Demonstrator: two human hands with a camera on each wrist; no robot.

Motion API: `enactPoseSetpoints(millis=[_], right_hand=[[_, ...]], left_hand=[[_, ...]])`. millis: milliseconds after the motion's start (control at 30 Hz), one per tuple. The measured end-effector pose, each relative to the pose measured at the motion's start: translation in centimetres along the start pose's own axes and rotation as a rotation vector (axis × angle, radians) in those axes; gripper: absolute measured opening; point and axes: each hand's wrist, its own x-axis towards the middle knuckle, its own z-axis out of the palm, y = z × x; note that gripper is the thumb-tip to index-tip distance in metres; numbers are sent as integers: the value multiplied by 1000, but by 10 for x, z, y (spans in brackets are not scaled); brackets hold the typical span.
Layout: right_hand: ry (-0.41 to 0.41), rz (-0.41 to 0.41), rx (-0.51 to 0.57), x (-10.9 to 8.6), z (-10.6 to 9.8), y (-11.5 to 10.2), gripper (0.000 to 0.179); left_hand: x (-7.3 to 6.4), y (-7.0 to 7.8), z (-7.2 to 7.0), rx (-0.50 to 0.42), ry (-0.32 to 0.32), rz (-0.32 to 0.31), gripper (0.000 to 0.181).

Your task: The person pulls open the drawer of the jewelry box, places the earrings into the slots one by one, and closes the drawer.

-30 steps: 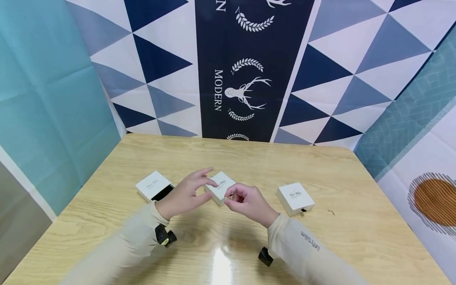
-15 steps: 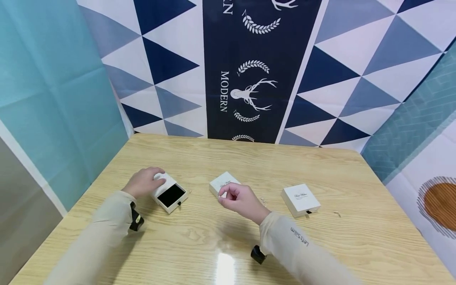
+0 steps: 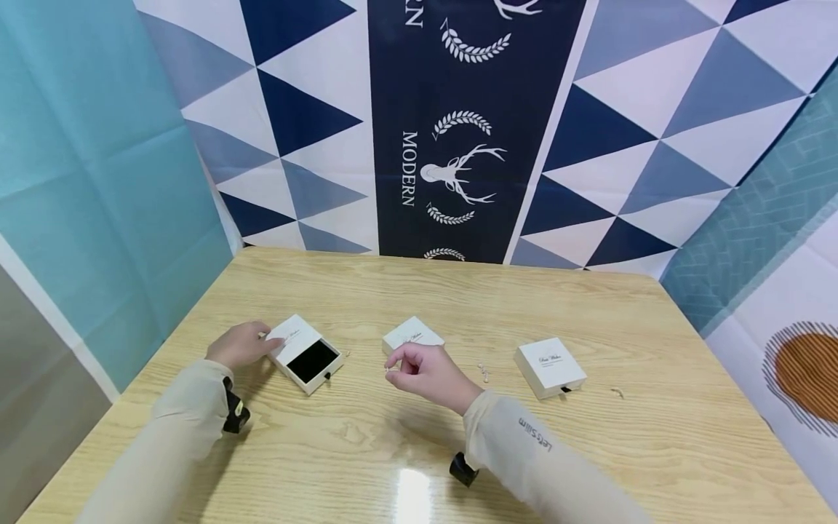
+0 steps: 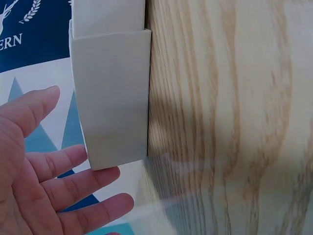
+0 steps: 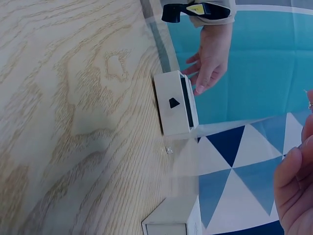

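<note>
My left hand (image 3: 244,344) is at the left edge of a white drawer-style gift box (image 3: 292,336), its thumb over the printed lid. In the left wrist view the fingers (image 4: 80,186) are loosely extended, with fingertips right at the end of the box. The drawer (image 3: 313,362) is slid partway out, showing a black lining and a dark pull tab. My right hand (image 3: 428,375) is raised above the table at the centre, pinching a tiny shiny piece of jewellery (image 5: 310,105) between thumb and forefinger. Its exact kind is too small to tell.
A second white box (image 3: 407,333) stands behind the right hand, partly hidden. Further right sits a third, shut white box (image 3: 550,364). Tiny shiny pieces lie by the drawer (image 3: 347,354) and on the table (image 3: 483,372) right of the hand. A small dark curved bit (image 3: 617,393) lies far right.
My left hand has gone from the centre to the left box, first over its lid, then back to its left edge. The right hand has shifted slightly left, still pinching.
</note>
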Motion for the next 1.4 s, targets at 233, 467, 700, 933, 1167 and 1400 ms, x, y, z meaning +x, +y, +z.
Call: enactPoseSetpoints(millis=[233, 467, 700, 933, 1167, 1400], right_hand=[[-21, 14, -35, 7, 7, -4, 6], [-24, 12, -53, 12, 13, -6, 6], [-41, 21, -44, 14, 17, -6, 5], [-70, 33, -46, 17, 22, -6, 7], [-89, 63, -50, 21, 27, -7, 6], [-94, 77, -54, 24, 31, -6, 5]], left_hand=[[-2, -2, -1, -6, 0, -10, 52], [1, -7, 3, -42, 12, -4, 51], [2, -7, 5, -112, 13, -14, 48], [1, -8, 7, -154, 10, -22, 49], [4, -10, 12, -192, 47, 8, 47], [5, -19, 18, -275, 95, 67, 48]])
